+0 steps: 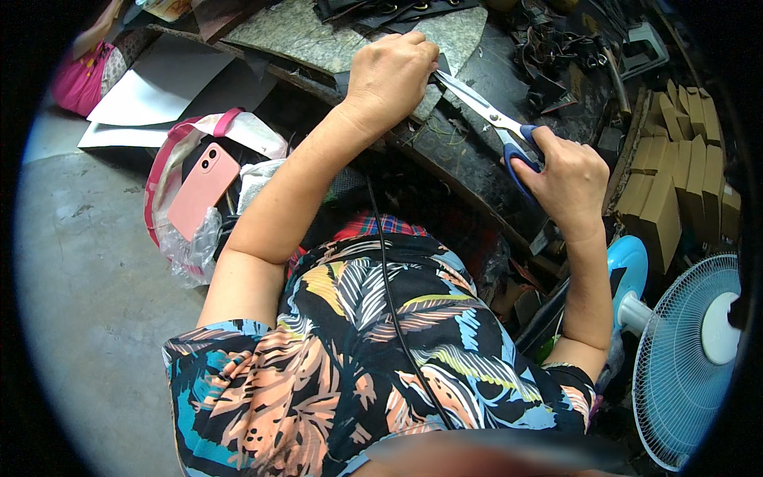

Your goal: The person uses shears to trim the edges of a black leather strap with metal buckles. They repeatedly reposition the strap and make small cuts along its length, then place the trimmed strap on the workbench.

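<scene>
My right hand grips a pair of scissors with dark blue handles, thumb and fingers in the loops. The silver blades point up and left toward my left hand, their tips reaching its fingertips. That left hand is closed over the edge of the workbench, near a mottled stone slab. Its fingers are pressed together, and what they pinch is mostly hidden. Dark flat material shows beside the hand, but I cannot tell whether it is held.
Black strips with metal eyelets lie at the bench's far edge, dark scraps at the right. A pink phone rests on a bag at left near white sheets. Brown cardboard pieces and a blue fan stand right.
</scene>
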`<state>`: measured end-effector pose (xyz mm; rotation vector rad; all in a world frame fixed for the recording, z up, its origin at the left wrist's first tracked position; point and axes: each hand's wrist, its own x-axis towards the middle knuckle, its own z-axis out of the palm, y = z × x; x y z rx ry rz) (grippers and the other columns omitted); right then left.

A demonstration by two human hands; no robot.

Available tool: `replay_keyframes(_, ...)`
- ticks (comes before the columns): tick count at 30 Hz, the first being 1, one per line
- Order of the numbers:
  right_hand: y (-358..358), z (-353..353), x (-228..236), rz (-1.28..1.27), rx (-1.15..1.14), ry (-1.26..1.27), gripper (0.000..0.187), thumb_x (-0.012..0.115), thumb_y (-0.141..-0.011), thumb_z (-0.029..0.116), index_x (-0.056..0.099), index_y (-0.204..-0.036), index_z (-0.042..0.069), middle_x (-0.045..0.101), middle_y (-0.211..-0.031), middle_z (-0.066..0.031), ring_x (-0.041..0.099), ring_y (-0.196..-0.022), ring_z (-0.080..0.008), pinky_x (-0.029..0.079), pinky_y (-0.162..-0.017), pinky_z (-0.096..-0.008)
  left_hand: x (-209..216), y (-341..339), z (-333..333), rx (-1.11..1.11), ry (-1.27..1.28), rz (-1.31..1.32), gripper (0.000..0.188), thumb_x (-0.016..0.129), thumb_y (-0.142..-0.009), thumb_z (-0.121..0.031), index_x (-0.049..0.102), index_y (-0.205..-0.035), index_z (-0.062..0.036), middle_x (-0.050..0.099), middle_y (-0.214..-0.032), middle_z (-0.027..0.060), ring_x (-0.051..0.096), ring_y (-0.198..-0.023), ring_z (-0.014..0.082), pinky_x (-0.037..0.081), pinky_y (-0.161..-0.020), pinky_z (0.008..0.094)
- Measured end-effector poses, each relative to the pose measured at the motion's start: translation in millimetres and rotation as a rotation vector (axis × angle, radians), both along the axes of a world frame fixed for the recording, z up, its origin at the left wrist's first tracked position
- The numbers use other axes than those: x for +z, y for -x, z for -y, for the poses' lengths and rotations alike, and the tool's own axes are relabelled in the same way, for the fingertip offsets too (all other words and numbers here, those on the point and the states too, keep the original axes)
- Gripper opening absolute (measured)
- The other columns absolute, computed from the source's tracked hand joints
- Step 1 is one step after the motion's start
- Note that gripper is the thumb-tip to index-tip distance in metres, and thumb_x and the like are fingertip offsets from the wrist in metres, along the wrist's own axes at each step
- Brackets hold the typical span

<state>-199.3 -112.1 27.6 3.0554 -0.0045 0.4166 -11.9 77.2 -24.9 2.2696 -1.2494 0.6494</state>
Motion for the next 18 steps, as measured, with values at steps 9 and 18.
replay_keyframes(9, 0.3, -9.2, -8.3, -0.096, -0.082, -0.044, 0.032, 0.080, -0.077, 0.039, 0.066, -0.090, 0.013, 0.068, -0.067, -0.0096, 0.070, -0.062, -0.0283, 0.053, -0.056, -0.0392, -8.4, -1.8, 2.3, -0.002, 0.017, -0.022, 0.007, 0.069, -0.085, -0.015, 0.070, -0.087, -0.0079, 0.068, -0.084, 0.0062, 0.068, -0.084, 0.0263, 0.055, -0.073, 0.0370)
replay_keyframes(18, -0.7, -7.7, -9.2, -0.140, -0.133, -0.163, 0.035, 0.079, -0.080, 0.041, 0.066, -0.094, 0.012, 0.069, -0.070, -0.0121, 0.070, -0.065, -0.0319, 0.053, -0.058, -0.0418, 21.8, -23.3, -61.1, -0.041, 0.382, -0.399, 0.017, 0.069, -0.092, -0.016, 0.069, -0.104, -0.0036, 0.067, -0.102, 0.0107, 0.066, -0.091, 0.0226, 0.052, -0.081, 0.0324)
